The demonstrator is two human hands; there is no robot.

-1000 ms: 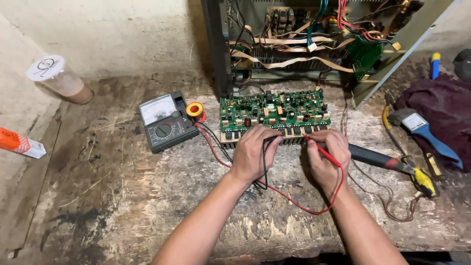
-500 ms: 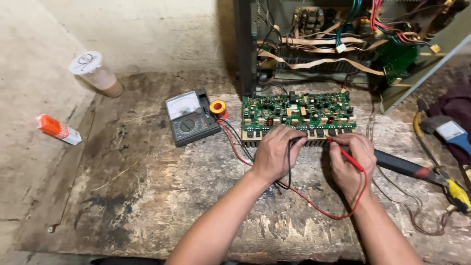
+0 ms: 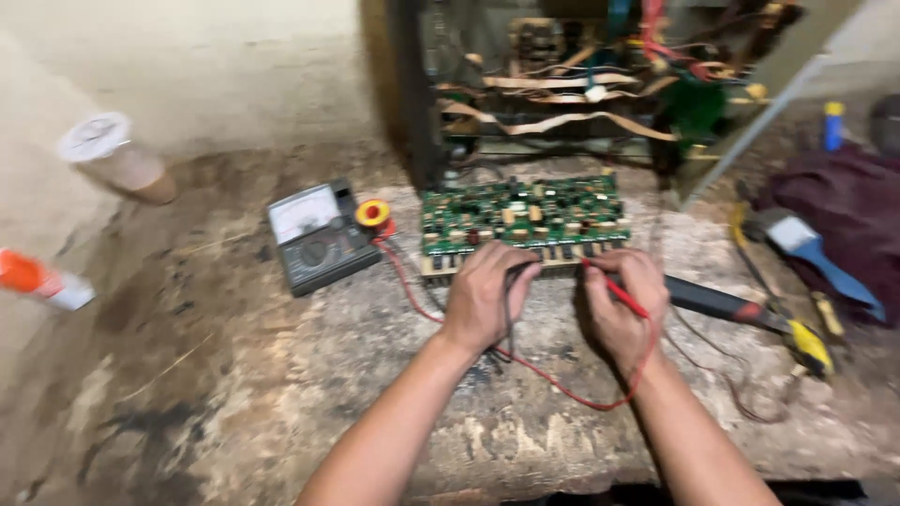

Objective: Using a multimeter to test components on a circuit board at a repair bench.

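Observation:
A green circuit board (image 3: 520, 220) lies on the worn bench in front of an opened machine. My left hand (image 3: 487, 295) pinches a black test probe (image 3: 511, 286) against the board's near edge. My right hand (image 3: 623, 305) holds a red test probe (image 3: 614, 289), its tip touching the same edge further right. Red and black leads (image 3: 562, 384) loop back under my wrists to an analog multimeter (image 3: 314, 234) lying left of the board.
A yellow roll (image 3: 372, 213) sits by the meter. A lidded cup (image 3: 112, 155) and an orange-white tube (image 3: 42, 281) lie far left. A black-handled tool (image 3: 741, 309), a blue brush (image 3: 816, 248) and a dark red cloth (image 3: 844, 211) are on the right.
The view has shifted and blurred slightly. Both hands stay at the board's near edge with the probes in them.

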